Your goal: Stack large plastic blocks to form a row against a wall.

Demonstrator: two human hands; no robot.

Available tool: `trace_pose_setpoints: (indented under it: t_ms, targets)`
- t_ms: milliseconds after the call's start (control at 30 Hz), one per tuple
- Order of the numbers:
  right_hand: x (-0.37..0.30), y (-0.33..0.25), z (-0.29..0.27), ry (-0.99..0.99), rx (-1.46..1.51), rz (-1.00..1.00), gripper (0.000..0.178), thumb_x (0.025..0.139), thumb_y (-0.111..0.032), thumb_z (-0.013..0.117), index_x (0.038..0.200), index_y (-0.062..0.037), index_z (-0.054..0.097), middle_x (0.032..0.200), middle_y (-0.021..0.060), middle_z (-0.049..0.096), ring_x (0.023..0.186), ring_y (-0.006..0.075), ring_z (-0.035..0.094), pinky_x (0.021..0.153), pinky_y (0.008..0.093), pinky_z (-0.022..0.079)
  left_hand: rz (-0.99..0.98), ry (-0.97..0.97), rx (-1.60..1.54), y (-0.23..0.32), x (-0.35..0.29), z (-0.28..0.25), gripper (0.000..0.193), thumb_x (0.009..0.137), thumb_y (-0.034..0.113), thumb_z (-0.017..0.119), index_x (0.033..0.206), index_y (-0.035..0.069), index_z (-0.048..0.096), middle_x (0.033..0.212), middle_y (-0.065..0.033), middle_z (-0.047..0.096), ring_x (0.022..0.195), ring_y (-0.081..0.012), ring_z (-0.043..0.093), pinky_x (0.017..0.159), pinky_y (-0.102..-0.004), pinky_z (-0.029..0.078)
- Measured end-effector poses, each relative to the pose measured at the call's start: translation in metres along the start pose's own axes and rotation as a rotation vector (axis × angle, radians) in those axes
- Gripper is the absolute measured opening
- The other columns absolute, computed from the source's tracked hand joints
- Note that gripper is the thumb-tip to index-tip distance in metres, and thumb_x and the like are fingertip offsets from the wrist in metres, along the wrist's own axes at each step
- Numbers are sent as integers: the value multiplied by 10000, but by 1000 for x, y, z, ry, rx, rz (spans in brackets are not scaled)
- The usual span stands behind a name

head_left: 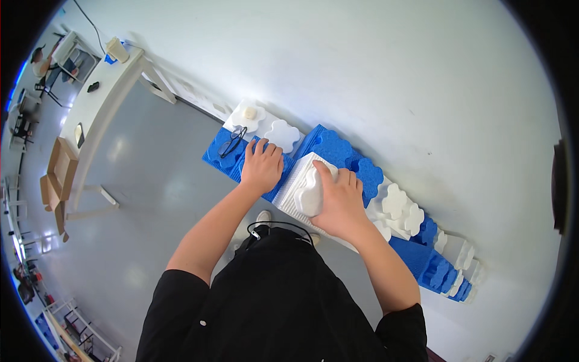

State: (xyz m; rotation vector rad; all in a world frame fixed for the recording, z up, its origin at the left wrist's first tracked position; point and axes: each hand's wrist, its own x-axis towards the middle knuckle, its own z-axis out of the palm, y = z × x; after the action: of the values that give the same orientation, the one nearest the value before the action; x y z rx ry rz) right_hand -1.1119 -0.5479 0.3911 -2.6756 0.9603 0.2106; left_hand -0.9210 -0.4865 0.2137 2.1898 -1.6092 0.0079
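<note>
A row of blue and white foam blocks with wavy, cloud-like raised shapes runs along the wall. My left hand (pixel 263 168) lies over a ribbed blue foam block (pixel 281 179), its fingers stretched out and slightly apart. My right hand (pixel 342 202) is closed around a white scalloped foam piece (pixel 309 194), thumb on the near side and fingers on the far side. Beneath that piece is a ribbed white block (pixel 291 193). Dark-framed glasses (pixel 232 143) rest on blue foam left of my left hand. The right hand hides part of its piece.
A white table (pixel 99 108) at the left carries a phone (pixel 79 135), a small black item (pixel 93 87) and a beige pitcher-like container (pixel 117 50). An open cardboard box (pixel 58 175) stands by its edge. Another person (pixel 45 66) sits far left. The wall (pixel 422 78) borders the foam row.
</note>
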Motion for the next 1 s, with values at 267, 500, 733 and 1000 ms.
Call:
trace_pose_setpoints:
  t_ms: [267,500,733,1000]
  targets:
    - [-8,-6,-21,71,13,-14,1055,606,-168,893,1550,-153,422,1201,276,526,1178,469,516,1028,557,385,10,-15,-30,0,3,0,258,1006,253,572,1137,78,710,1205,-102,698,1344,-325,533,1187,-565,328]
    - [-49,6,-173,414,66,4,1154,553,-105,899,1601,-108,417,1193,166,530,1133,367,527,1041,413,440,17,-22,-49,-3,3,2,272,989,259,600,1177,90,703,1240,-86,686,1355,-314,519,1192,-559,313]
    - [-95,63,-89,156,-13,76,1158,541,-115,886,1601,-159,423,1237,226,489,1195,450,502,1102,504,399,-3,-5,-13,-3,0,2,250,1003,231,586,1178,102,709,1207,-72,693,1331,-309,538,1187,-533,330]
    - [-113,77,-43,16,47,44,1150,538,-87,862,1597,-167,420,1322,246,459,1268,463,459,1175,538,334,-8,18,-60,-4,0,2,247,991,230,607,1162,100,730,1203,-66,714,1328,-316,550,1197,-526,327]
